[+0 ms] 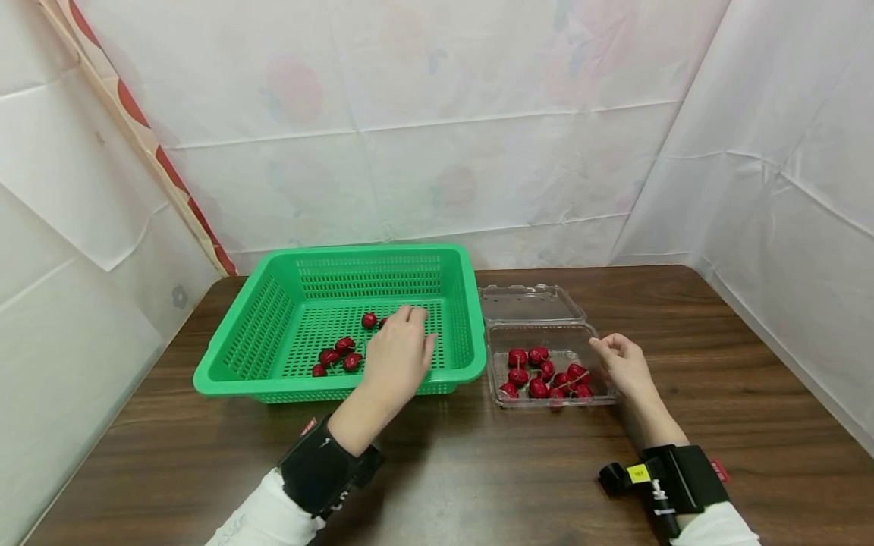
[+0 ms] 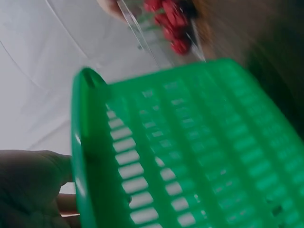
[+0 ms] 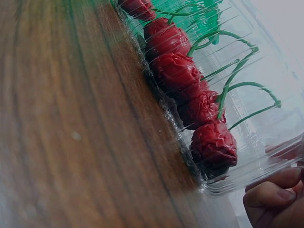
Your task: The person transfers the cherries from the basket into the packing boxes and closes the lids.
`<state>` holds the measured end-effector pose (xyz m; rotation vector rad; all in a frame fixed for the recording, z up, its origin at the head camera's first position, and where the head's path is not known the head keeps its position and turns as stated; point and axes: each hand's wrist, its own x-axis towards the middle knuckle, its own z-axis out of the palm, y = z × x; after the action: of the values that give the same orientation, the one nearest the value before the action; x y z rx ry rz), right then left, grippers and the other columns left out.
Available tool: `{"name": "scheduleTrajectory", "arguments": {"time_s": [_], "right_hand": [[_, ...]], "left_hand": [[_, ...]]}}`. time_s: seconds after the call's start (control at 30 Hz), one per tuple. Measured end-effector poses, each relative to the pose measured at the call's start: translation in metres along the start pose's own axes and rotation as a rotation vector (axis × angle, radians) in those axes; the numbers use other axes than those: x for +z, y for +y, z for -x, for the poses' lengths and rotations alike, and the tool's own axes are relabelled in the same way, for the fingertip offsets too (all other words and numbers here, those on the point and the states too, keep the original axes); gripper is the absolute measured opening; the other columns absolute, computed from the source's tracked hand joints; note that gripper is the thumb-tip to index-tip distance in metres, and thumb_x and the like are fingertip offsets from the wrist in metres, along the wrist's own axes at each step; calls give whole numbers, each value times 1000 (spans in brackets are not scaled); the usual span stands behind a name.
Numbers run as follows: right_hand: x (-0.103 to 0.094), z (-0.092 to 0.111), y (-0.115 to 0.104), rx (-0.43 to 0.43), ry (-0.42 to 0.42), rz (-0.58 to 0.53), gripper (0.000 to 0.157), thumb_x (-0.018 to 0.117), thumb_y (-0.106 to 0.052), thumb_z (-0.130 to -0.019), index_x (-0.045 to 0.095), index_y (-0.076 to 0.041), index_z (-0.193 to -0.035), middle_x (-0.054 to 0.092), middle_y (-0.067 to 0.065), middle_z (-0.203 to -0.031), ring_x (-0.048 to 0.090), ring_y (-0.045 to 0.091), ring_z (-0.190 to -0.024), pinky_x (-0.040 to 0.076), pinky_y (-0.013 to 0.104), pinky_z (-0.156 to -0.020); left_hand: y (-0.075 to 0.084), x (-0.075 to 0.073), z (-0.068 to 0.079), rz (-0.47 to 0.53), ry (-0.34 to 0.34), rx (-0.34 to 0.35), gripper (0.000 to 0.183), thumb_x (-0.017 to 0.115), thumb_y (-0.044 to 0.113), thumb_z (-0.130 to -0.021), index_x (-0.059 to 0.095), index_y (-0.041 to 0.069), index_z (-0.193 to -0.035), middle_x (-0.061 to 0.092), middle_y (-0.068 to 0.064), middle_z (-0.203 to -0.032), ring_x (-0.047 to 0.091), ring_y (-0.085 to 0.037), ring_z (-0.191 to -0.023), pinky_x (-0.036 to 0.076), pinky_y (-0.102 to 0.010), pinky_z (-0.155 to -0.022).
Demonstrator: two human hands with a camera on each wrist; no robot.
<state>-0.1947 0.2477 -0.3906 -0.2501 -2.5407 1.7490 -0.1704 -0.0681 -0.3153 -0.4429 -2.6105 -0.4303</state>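
Observation:
My left hand is over the green plastic basket, fingers reaching down inside and thumb held apart from them. Close by its fingers are a red cherry and another partly covered by the hand. Several more cherries lie on the basket's floor to the left. With thumb and fingers my right hand pinches the right side of a clear plastic clamshell box. Inside the box sit several cherries with green stems. The left fingertips are hidden in the left wrist view, behind the basket wall.
The box's clear lid is folded back behind it, beside the basket. Both containers stand on a dark wooden table. White sheeting hangs along the back and both sides.

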Motion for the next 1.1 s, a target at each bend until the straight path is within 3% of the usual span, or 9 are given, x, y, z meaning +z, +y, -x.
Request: {"name": "scheduleTrajectory", "arguments": {"time_s": [0.3,0.67,0.93,1.1], "right_hand": [[1,0,1,8,4,-6,26,47,-26,-92,40,-3,-82,33,-4,-48,32,7,-41,32,23,-39],[1,0,1,20,-1,-17,26,47,-26,-92,41,-2,-83,33,-4,-49,32,7,-41,31,23,-38],[0,0,1,15,-1,-15,27,47,-26,-92,41,-2,-83,33,-4,-49,31,7,-41,30,23,-38],[1,-1,1,24,-1,-18,26,47,-25,-92,41,-2,-84,33,-4,-49,31,7,-41,30,23,-38]], "left_hand": [[-33,-2,-5,-82,-184,-155,30,65,21,-82,56,-3,-98,52,-18,-93,52,-30,-82,48,-37,-58],[-64,1,-11,-122,-368,-265,48,66,26,-81,52,-8,-111,49,-26,-105,50,-37,-94,48,-46,-66],[-76,0,-11,-95,-472,-325,48,66,24,-81,51,-8,-114,53,-24,-101,54,-34,-86,47,-40,-58],[-80,2,-12,-59,-519,-332,30,65,21,-82,57,-4,-98,56,-16,-78,54,-25,-64,37,-30,-46]]}}
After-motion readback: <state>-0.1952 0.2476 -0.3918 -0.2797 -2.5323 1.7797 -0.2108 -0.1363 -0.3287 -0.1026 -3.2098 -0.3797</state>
